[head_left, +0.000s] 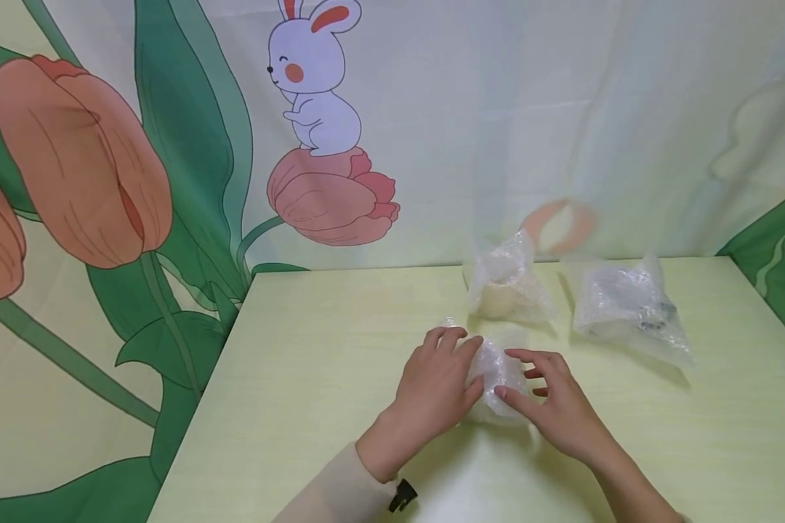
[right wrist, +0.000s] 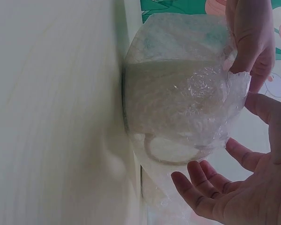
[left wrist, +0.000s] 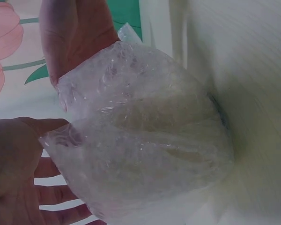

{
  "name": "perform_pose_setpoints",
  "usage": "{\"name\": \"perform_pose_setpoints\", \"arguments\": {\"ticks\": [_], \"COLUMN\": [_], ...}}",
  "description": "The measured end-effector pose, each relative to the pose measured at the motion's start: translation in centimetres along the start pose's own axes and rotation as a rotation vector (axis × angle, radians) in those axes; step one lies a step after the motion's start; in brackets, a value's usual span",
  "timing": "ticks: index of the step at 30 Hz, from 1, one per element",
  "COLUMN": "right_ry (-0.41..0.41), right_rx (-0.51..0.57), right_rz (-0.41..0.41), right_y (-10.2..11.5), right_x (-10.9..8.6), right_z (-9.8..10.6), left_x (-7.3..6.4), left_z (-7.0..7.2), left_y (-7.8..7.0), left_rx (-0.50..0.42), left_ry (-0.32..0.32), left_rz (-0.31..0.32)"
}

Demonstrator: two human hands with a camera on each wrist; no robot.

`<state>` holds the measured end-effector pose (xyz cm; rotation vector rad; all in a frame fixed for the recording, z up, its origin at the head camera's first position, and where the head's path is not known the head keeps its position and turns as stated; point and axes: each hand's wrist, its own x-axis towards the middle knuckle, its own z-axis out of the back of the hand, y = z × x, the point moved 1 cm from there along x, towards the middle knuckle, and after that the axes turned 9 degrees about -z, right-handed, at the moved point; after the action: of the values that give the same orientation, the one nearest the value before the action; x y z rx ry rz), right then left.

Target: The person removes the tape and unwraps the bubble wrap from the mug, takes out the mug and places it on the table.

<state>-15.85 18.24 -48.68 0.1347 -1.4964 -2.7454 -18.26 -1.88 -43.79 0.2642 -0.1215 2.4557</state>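
Note:
A mug in clear bubble wrap (head_left: 497,363) stands on the table between the two hands. Its pale body and a handle (right wrist: 171,163) show through the wrap in the right wrist view. My left hand (head_left: 435,378) holds the wrap's left side from above, with fingers over the far side and thumb on the near side. On the other side my right hand (head_left: 559,407) keeps its fingers loosely spread; its thumb touches the edge of the wrap. Farther fingers of the left hand (left wrist: 18,183) lie behind the wrap in the left wrist view.
Two more bubble-wrapped packages stand toward the table's back: one with a beige item (head_left: 504,298) inside, and one with dark markings (head_left: 628,301) farther right. A printed cloth (head_left: 432,131) with a rabbit and tulips hangs behind the pale table (head_left: 314,349).

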Motion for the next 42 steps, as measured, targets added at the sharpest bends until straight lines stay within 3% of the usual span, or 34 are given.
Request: {"name": "perform_pose_setpoints", "arguments": {"ticks": [4, 12, 17, 29, 42], "right_ry": [0.001, 0.031, 0.069, 0.087, 0.069], "right_rx": [-0.02, -0.072, -0.096, -0.075, -0.096], "right_rz": [-0.006, -0.041, -0.067, -0.07, -0.047], "right_y": [0.0, 0.6, 1.0, 0.8, 1.0], "right_x": [0.4, 1.1, 1.4, 1.6, 1.8], "right_z": [0.2, 1.1, 1.5, 1.8, 1.9], "left_x": [0.7, 1.2, 1.3, 1.7, 2.1], "left_z": [-0.1, -0.8, -0.8, -1.0, -1.1], "left_y": [-0.3, -0.6, -0.8, -1.1, -1.0], "left_rx": [0.03, 0.094, 0.088, 0.199, 0.184], "left_ry": [-0.022, -0.134, -0.126, -0.15, -0.183], "left_rz": [-0.031, -0.134, -0.148, -0.191, -0.201]}}
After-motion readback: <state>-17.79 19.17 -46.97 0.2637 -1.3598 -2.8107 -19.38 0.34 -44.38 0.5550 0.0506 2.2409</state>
